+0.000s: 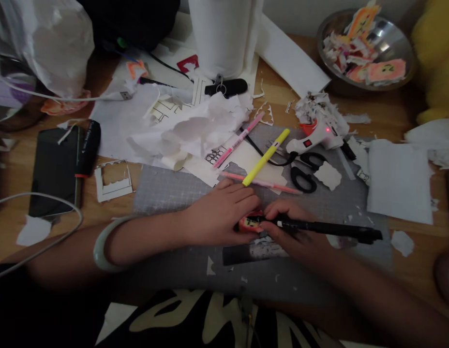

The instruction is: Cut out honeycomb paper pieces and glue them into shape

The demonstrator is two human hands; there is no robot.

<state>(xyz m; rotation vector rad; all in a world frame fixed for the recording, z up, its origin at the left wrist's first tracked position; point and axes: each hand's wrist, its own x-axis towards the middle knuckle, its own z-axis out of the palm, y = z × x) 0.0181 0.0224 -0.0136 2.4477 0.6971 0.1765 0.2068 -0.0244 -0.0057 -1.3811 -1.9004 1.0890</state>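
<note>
A small red and yellow paper piece (251, 223) lies between my two hands, above the grey cutting mat (166, 193). My left hand (220, 212) is closed on its left side, fingers curled over it. My right hand (297, 232) pinches a black pen (329, 229), whose tip touches the yellow part of the piece. The pen's far end points right. Just below my hands lies a dark strip (253, 252), partly covered. A yellow highlighter (266, 157) and a pink pen (261, 182) rest just beyond my fingers.
Beyond the mat are black-handled scissors (303, 179), a white glue gun (311, 139) with a red light, crumpled paper (199, 125) and a white roll (224, 38). A metal bowl (402, 43) holds coloured pieces at the back right. A phone (53, 169) and white cable lie left.
</note>
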